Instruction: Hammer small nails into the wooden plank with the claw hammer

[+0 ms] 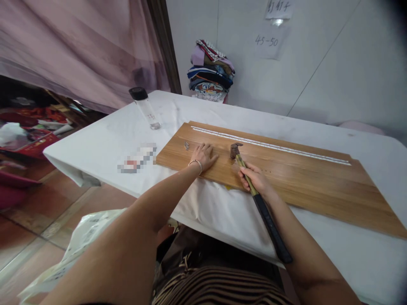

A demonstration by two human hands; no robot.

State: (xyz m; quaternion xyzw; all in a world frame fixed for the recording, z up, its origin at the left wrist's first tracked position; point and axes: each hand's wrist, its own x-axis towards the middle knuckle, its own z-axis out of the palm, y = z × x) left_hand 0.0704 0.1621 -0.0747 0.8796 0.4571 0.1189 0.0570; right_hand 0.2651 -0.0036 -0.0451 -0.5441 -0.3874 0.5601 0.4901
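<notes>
My right hand [252, 177] is wrapped round a claw hammer [267, 218], gripping the yellowish shaft not far below its rusty head. The head hangs over the wooden board [311, 182], and the black handle end points back toward me. On the left part of the board, my left hand [206, 156] lies palm down with its fingers spread, holding nothing visible. Just left of it sits a small cluster of shiny metal pieces [186, 145] that look like nails. Several tiny dark dots mark the board right of the hammer.
A long white measuring strip [270, 144] runs along the board's far side. On the white-covered table [95, 131] stand a clear bottle with a black lid [146, 108] and a blurred-out item [136, 159]. Folded clothes [211, 72] are stacked by the wall. A plastic bag [85, 237] is at lower left.
</notes>
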